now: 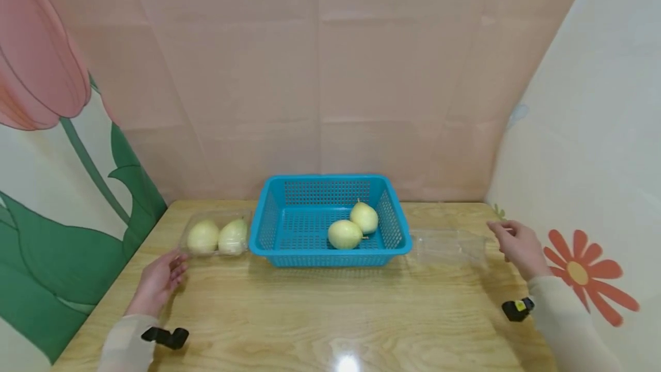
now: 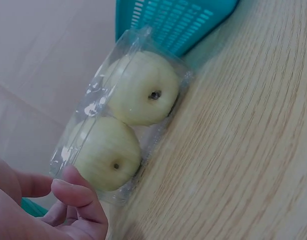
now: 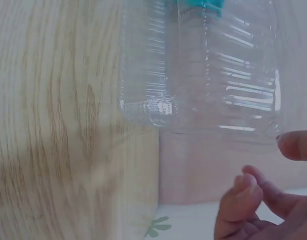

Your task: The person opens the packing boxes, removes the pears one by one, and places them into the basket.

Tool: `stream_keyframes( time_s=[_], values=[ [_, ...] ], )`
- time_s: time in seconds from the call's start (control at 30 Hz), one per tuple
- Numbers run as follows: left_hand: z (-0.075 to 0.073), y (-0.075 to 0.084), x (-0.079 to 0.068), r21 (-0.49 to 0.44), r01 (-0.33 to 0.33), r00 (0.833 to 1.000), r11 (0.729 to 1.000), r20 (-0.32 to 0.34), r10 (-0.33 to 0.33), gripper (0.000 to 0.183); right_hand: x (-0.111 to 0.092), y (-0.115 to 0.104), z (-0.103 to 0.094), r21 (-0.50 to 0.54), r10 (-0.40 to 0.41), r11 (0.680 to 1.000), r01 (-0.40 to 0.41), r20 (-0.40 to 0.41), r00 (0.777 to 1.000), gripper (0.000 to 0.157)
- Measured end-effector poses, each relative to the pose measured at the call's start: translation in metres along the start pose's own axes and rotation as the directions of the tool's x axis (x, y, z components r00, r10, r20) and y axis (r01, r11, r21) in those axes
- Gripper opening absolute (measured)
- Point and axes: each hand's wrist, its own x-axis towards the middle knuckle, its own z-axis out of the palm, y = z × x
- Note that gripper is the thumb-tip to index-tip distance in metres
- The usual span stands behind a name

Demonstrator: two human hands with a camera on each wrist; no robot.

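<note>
A clear plastic clamshell box with two pale yellow-green pears inside stands on the left of the table. My left hand is at its near left corner, fingers loosely bent, thumb and index fingertips apart. Across the table, a second clear plastic box shows no fruit inside. Beside its outer end is my right hand, with the thumb at the box's corner and the other fingers bent apart from it. Whether either hand actually touches its box is hard to tell.
Between the boxes sits a blue perforated plastic basket holding two more pears. The wooden table meets a pinkish backdrop at the back. Floral-printed sheets hang at both sides.
</note>
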Motion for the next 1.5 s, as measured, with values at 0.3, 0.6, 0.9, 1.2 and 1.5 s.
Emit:
stream_keyframes(
  time_s=[0.3, 0.6, 0.9, 1.2, 1.5],
  values=[
    [-0.003, -0.006, 0.000, 0.023, -0.017, 0.998, 1.000, -0.053, 0.018, 0.015, -0.017, -0.024, 0.004, -0.140, -0.148, 0.983, 0.117, -0.242, 0.959, 0.052],
    [-0.010, -0.007, -0.011, 0.050, -0.038, 0.998, 0.998, -0.051, 0.041, 0.019, -0.039, -0.055, 0.009, -0.192, -0.337, 0.934, 0.302, -0.192, 0.922, 0.029],
    [-0.029, -0.007, -0.019, 0.062, -0.033, 0.999, 0.998, 0.032, 0.031, 0.021, -0.061, -0.084, 0.027, -0.066, -0.336, 0.930, 0.362, 0.250, 0.908, 0.025],
    [-0.047, -0.010, -0.023, 0.150, -0.065, 0.985, 0.987, 0.169, 0.039, 0.028, -0.072, -0.086, 0.052, 0.096, -0.356, 0.921, 0.376, 0.599, 0.718, 0.019],
    [-0.055, -0.015, -0.029, 0.255, -0.080, 0.965, 0.964, 0.262, 0.011, 0.017, -0.074, -0.078, 0.074, 0.119, -0.289, 0.948, 0.294, 0.711, 0.642, 0.021]
  ],
)
